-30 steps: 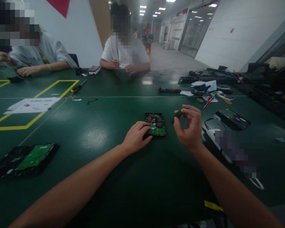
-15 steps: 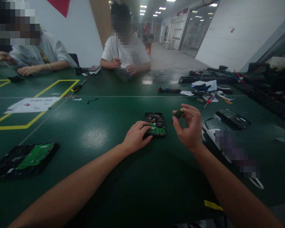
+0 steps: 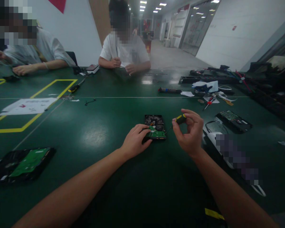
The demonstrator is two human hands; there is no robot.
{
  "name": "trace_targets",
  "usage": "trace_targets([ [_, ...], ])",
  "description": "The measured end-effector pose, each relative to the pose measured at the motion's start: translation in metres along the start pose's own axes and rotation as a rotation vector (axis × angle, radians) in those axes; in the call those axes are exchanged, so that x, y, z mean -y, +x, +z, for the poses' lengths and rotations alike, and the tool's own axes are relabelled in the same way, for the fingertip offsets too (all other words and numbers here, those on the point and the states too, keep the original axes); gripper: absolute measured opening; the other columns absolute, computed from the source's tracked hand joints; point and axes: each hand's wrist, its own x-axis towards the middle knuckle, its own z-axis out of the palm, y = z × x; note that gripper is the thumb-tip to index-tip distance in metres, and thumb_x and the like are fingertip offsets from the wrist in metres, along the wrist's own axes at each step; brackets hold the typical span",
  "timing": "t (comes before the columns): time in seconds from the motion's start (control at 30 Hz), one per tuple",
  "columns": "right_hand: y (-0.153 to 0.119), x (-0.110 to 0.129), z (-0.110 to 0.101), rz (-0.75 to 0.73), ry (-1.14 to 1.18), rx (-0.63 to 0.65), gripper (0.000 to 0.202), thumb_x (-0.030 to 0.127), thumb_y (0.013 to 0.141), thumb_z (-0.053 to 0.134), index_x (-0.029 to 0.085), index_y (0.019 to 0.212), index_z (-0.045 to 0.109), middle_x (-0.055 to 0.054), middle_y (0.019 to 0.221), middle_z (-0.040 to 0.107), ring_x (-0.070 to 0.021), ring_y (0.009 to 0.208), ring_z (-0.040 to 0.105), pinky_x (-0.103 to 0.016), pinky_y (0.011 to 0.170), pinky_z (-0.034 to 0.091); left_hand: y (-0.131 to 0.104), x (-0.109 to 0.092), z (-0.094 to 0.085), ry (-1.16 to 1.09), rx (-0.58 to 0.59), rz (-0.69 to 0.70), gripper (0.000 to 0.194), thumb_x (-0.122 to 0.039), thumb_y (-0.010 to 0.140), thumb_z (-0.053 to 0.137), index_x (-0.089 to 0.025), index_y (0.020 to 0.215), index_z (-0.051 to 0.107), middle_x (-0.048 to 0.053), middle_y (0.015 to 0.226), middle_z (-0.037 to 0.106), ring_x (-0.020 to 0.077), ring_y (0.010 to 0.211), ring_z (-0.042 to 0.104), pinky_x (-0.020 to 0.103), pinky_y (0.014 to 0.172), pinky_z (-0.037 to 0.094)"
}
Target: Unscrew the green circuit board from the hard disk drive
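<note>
A black hard drive [image 3: 159,127] with a green circuit board [image 3: 158,133] lies on the green table in front of me. My left hand [image 3: 137,138] grips its left side, fingers over the board's edge and thumb at the near side. In my right hand [image 3: 189,132] is a screwdriver [image 3: 180,119] with a black and yellow handle, pinched between thumb and fingers. Its thin shaft slants down and left to the right edge of the board. Whether the tip sits in a screw is too small to tell.
Another hard drive [image 3: 29,163] lies at left, and one more [image 3: 234,121] at right beside a pixelated item with a white strap. Beyond are a red-handled screwdriver [image 3: 210,102], a yellow-black screwdriver [image 3: 73,88] and a paper sheet [image 3: 29,106]. Two people sit across the table.
The screwdriver handle has turned a little in my right fingers and sits flatter. My left hand stays on the hard drive. The whole view has shifted slightly.
</note>
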Motion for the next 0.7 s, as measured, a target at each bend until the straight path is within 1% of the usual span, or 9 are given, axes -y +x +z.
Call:
trace_targets([
  [0.1,0.0009,0.0024,-0.0025,-0.045,-0.085,0.035,0.065,0.012,0.084,0.075,0.031,0.140,0.049,-0.010,0.138,0.057,-0.0264,0.112,0.067,-0.043,0.079,0.068,0.0000,-0.0012,-0.0001,0.017,0.007,0.004,0.041,-0.028,0.092,0.073,-0.022,0.131,0.062,0.013,0.136,0.062,0.0328,0.129,0.059,0.055,0.102,0.058],
  [0.17,0.0017,0.0049,-0.0042,-0.082,-0.160,0.072,0.065,0.011,0.084,0.073,0.031,0.143,0.051,-0.011,0.136,0.058,-0.0267,0.111,0.066,-0.042,0.076,0.067,0.0002,-0.0018,-0.0004,0.025,0.011,0.005,0.041,-0.028,0.093,0.073,-0.022,0.132,0.062,0.013,0.136,0.062,0.0332,0.129,0.059,0.056,0.102,0.058],
  [0.23,0.0019,0.0059,-0.0042,-0.096,-0.180,0.072,0.065,0.010,0.085,0.071,0.031,0.143,0.052,-0.011,0.135,0.059,-0.0267,0.110,0.066,-0.042,0.075,0.067,0.0005,-0.0021,-0.0006,0.028,0.014,0.005,0.041,-0.028,0.093,0.073,-0.021,0.132,0.062,0.014,0.136,0.062,0.0333,0.129,0.059,0.056,0.102,0.057],
  [0.37,-0.0003,0.0026,-0.0009,-0.042,-0.073,0.021,0.065,0.011,0.085,0.073,0.031,0.142,0.049,-0.011,0.140,0.054,-0.0285,0.117,0.066,-0.049,0.084,0.069,0.0011,-0.0018,-0.0009,0.022,0.017,0.006,0.041,-0.029,0.093,0.073,-0.022,0.131,0.062,0.014,0.136,0.062,0.0334,0.129,0.059,0.057,0.102,0.058],
  [0.43,-0.0010,0.0010,-0.0002,-0.015,-0.024,0.026,0.064,0.012,0.086,0.073,0.032,0.142,0.047,-0.011,0.143,0.052,-0.0275,0.115,0.068,-0.051,0.088,0.069,0.0012,-0.0016,-0.0009,0.015,0.013,0.007,0.041,-0.029,0.092,0.074,-0.023,0.131,0.062,0.013,0.136,0.062,0.0333,0.128,0.059,0.057,0.101,0.058],
  [0.5,-0.0006,0.0012,-0.0014,-0.026,-0.050,0.045,0.063,0.013,0.087,0.072,0.032,0.142,0.049,-0.010,0.142,0.054,-0.0267,0.112,0.069,-0.051,0.086,0.070,0.0010,-0.0014,-0.0009,0.012,0.012,0.007,0.041,-0.028,0.092,0.074,-0.023,0.131,0.061,0.013,0.136,0.062,0.0331,0.128,0.059,0.057,0.101,0.058],
  [0.57,0.0005,0.0030,-0.0036,-0.066,-0.139,0.050,0.062,0.013,0.087,0.072,0.032,0.142,0.052,-0.010,0.137,0.058,-0.0269,0.110,0.068,-0.048,0.080,0.069,0.0008,-0.0014,-0.0011,0.013,0.013,0.005,0.042,-0.028,0.092,0.074,-0.023,0.131,0.061,0.013,0.136,0.062,0.0331,0.129,0.059,0.057,0.101,0.058],
  [0.63,0.0015,0.0047,-0.0054,-0.090,-0.213,0.039,0.061,0.013,0.086,0.073,0.032,0.141,0.055,-0.010,0.131,0.060,-0.0265,0.107,0.067,-0.046,0.077,0.068,0.0008,-0.0015,-0.0012,0.015,0.013,0.003,0.041,-0.028,0.092,0.074,-0.022,0.131,0.061,0.013,0.136,0.062,0.0330,0.129,0.059,0.056,0.101,0.058],
  [0.7,0.0016,0.0050,-0.0057,-0.089,-0.222,0.018,0.061,0.013,0.084,0.074,0.031,0.139,0.055,-0.010,0.128,0.059,-0.0269,0.107,0.066,-0.046,0.077,0.067,0.0009,-0.0016,-0.0013,0.015,0.012,0.004,0.041,-0.028,0.092,0.074,-0.022,0.130,0.061,0.013,0.136,0.062,0.0329,0.130,0.059,0.056,0.102,0.058],
])
